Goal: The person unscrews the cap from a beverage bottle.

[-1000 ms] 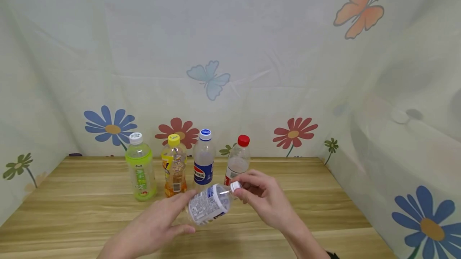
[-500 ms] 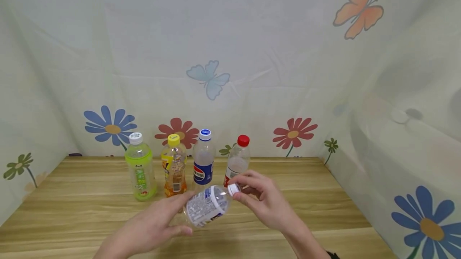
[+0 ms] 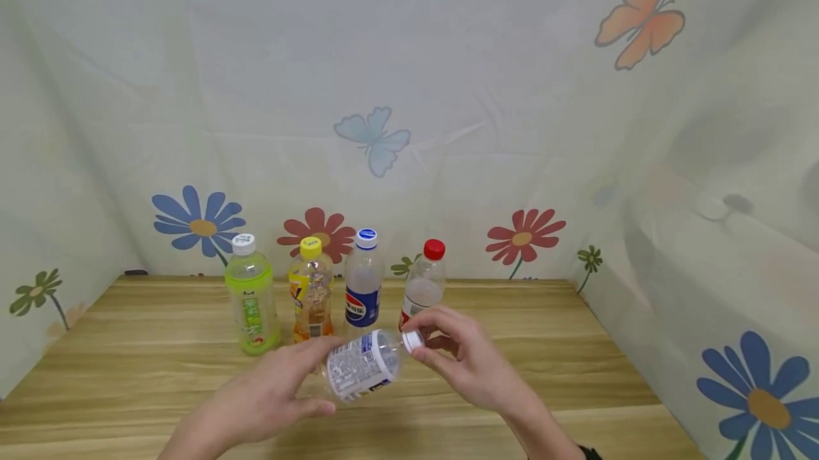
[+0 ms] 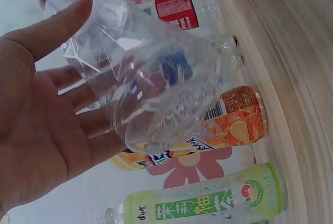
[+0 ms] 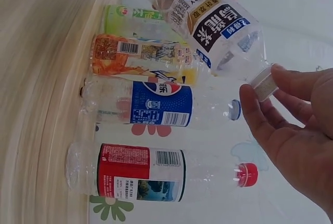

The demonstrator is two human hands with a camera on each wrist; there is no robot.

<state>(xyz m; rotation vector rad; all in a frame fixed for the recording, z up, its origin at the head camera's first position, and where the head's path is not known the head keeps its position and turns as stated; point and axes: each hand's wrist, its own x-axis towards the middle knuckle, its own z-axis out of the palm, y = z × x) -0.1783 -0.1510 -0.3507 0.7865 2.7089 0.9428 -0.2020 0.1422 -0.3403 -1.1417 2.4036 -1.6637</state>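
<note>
My left hand (image 3: 271, 389) holds a clear plastic tea bottle (image 3: 361, 366) by its lower part, with the thumb on one side and the fingers on the other. The bottle is tilted in the air above the table, its neck toward the right. It looks see-through in the left wrist view, and its label (image 5: 210, 24) has dark, white and blue patches. Between thumb and fingertips, my right hand (image 3: 470, 360) pinches the white bottle cap (image 3: 412, 340) at the neck. In the right wrist view the cap (image 5: 264, 83) sits at the neck's end; the thread is hidden.
Behind the hands stand a green bottle (image 3: 252, 303) with a white cap, an orange drink bottle (image 3: 311, 296) with a yellow cap, a blue-labelled cola bottle (image 3: 363, 289) and a red-capped bottle (image 3: 425, 286). A patterned cloth (image 3: 288, 90) surrounds the wooden table (image 3: 525, 318).
Both hands and the tilted tea bottle have shifted slightly left. The right fingers stay on the cap, and the standing bottles keep their places.
</note>
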